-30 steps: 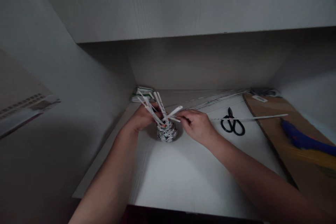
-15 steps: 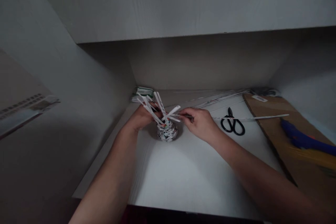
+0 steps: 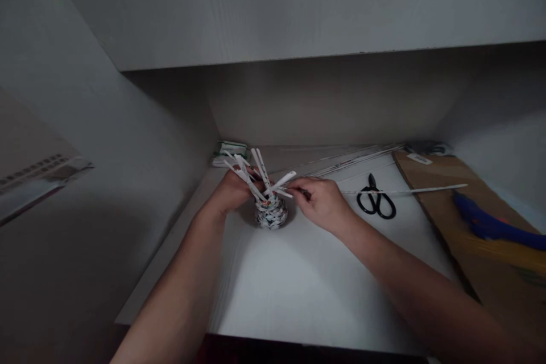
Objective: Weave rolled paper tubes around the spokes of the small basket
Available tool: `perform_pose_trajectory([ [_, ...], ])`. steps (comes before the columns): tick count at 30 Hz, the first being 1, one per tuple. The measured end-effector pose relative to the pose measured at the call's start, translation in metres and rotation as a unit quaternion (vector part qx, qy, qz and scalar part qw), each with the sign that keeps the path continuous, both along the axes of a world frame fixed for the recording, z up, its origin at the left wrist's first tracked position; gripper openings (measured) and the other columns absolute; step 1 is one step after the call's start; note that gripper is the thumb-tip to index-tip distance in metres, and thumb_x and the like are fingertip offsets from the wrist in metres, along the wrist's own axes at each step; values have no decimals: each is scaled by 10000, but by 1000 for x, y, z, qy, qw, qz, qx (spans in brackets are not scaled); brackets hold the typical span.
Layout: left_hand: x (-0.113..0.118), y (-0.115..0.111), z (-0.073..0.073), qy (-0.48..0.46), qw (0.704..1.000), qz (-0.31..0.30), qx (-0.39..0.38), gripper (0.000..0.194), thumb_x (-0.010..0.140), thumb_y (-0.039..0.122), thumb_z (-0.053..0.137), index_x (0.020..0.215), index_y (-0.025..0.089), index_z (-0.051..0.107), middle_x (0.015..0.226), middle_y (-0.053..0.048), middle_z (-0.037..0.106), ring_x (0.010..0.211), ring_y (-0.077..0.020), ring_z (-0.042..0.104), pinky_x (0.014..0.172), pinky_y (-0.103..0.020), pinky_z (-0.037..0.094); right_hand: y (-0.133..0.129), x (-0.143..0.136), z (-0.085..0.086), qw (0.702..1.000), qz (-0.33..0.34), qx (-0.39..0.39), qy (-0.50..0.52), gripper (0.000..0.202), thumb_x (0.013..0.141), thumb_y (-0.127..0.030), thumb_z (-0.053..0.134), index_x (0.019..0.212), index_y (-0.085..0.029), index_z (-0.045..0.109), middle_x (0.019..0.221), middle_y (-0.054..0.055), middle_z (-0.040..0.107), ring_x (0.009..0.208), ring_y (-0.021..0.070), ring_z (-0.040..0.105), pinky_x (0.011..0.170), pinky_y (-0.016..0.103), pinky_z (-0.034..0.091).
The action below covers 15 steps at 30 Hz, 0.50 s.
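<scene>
A small woven paper vase [image 3: 272, 215] stands on the white table [image 3: 273, 290], with several white paper sticks [image 3: 261, 166] fanning up out of its neck. Behind the sticks, at the vase's left side, is my left hand [image 3: 236, 189]; its fingertips are mostly hidden by them. My right hand [image 3: 318, 198], just right of the vase, pinches a long thin paper tube [image 3: 430, 189]. That tube runs from near the neck, past my fingers, out to the right above the scissors.
Black-handled scissors [image 3: 376, 202] lie right of my right hand. A cardboard sheet [image 3: 452, 182] bears a blue glue gun [image 3: 490, 224] at the right. More thin tubes [image 3: 350, 162] and a green-and-white packet [image 3: 232, 152] lie at the back.
The whole view has shifted slightly. Both hands stay beside the vase in nearly the same pose, and my right hand still holds the long tube.
</scene>
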<state>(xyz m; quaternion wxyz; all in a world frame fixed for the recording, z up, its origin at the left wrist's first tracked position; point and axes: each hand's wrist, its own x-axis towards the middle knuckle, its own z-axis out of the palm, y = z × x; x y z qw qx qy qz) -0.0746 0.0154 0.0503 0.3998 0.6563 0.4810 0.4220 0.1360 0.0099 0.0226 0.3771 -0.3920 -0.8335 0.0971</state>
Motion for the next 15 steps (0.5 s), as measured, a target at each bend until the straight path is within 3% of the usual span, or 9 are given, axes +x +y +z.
perform_pose_trajectory([
  [15,-1,1,-4,-5,1000,-29,-5,143,663,250,683,700,116,720,715,-87,691,673,-212,630,633,-323,498,1,1,-1,1000,-6,8,-23,186,859,-183,552,927,-222,720,844,27,725,781,166,654,719,271,448],
])
